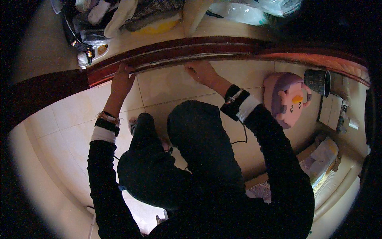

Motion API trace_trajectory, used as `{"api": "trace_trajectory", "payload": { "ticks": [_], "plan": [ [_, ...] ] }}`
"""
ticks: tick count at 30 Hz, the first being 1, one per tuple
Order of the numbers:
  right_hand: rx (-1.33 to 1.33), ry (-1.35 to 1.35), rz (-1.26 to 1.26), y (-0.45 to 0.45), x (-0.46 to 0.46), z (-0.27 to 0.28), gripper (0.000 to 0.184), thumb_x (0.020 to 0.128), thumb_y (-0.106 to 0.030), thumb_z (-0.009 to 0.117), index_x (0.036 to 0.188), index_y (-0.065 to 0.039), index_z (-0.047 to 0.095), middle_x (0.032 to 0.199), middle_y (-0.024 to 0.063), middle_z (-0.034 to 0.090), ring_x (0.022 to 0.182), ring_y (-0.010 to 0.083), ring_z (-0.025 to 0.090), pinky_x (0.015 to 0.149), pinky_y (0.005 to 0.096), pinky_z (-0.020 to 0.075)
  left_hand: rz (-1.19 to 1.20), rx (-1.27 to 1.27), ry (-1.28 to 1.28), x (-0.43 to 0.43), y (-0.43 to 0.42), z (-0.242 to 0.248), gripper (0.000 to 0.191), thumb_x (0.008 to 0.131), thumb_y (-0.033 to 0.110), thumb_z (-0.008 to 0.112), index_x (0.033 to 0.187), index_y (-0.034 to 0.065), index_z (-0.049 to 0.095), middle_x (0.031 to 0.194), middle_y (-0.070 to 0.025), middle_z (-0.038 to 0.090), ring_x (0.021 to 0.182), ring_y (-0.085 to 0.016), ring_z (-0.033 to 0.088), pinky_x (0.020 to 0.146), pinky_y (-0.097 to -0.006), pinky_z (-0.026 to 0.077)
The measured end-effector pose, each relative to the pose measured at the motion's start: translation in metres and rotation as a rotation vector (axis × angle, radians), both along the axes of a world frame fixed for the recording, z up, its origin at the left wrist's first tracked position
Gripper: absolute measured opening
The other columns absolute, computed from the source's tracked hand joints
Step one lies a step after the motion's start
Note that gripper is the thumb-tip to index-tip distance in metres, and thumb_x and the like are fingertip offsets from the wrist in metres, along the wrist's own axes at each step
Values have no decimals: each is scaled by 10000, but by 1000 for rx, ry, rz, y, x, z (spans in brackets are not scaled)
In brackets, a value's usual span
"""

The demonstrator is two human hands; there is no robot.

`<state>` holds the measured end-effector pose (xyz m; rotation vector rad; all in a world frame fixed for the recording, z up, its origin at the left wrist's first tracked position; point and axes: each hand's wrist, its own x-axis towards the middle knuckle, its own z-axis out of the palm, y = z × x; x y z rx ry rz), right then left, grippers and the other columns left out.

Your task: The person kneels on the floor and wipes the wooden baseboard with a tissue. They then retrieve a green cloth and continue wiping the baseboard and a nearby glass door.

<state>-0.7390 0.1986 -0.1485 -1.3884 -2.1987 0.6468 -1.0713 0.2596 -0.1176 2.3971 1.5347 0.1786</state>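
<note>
A dark red-brown wooden panel edge (167,49) runs across the view in front of my knees. It borders a pale wooden compartment (155,40) that holds several things. My left hand (121,82) is at the left part of this edge, fingers over the wood and thumb on the near side. Farther right, my right hand (201,72) is at the same edge with its fingers curled. Its fingertips are hidden, so I cannot tell whether it grips the wood. Both wrists wear black and white bands.
Footwear (100,13) and plastic-wrapped items (253,12) lie inside the compartment. On the tiled floor (161,86) at right are a pink and purple cartoon-faced stool (289,103) and a dark bin (317,82). A box with plastic-wrapped goods (323,158) stands nearer, lower right.
</note>
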Motion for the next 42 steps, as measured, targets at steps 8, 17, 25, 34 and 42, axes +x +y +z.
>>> {"api": "trace_trajectory", "payload": {
  "ticks": [8, 17, 25, 34, 42],
  "plan": [
    [-280, 192, -462, -7, 3, -12, 266, 801, -239, 625, 928, -5, 645, 770, 143, 651, 648, 208, 606, 621, 334, 490, 13, 29, -7, -12, -4, 8, 181, 790, 161, 618, 945, 69, 604, 1026, -149, 513, 968, -332, 545, 797, -408, 489],
    [-655, 351, -703, 15, -23, -1, 246, 761, -212, 678, 827, 24, 656, 695, 100, 625, 572, 173, 558, 524, 313, 449, 104, -22, -40, -36, -10, -10, 166, 811, 171, 593, 954, 87, 595, 1067, -163, 520, 967, -349, 547, 803, -412, 484],
    [-601, 423, -441, 19, -36, -8, 251, 761, -207, 679, 870, 18, 656, 722, 75, 627, 617, 161, 552, 561, 296, 453, 187, -82, -68, -29, -3, -18, 255, 801, 192, 609, 1037, 97, 595, 1061, -188, 551, 1005, -355, 535, 824, -416, 478],
    [-501, 130, -156, 29, -30, 37, 270, 788, -251, 629, 908, -10, 648, 821, 154, 653, 769, 217, 642, 714, 321, 496, -175, 146, 98, 4, 3, 4, 193, 763, 150, 583, 945, 91, 612, 1056, -156, 563, 968, -315, 559, 791, -393, 499],
    [-440, 32, -181, 33, -15, 42, 216, 790, -235, 627, 869, -34, 644, 793, 128, 652, 723, 217, 635, 665, 326, 494, -300, 240, 287, 2, 7, -4, 118, 731, 95, 551, 831, 44, 588, 1067, -135, 579, 943, -276, 583, 775, -374, 506]
  ]
}}
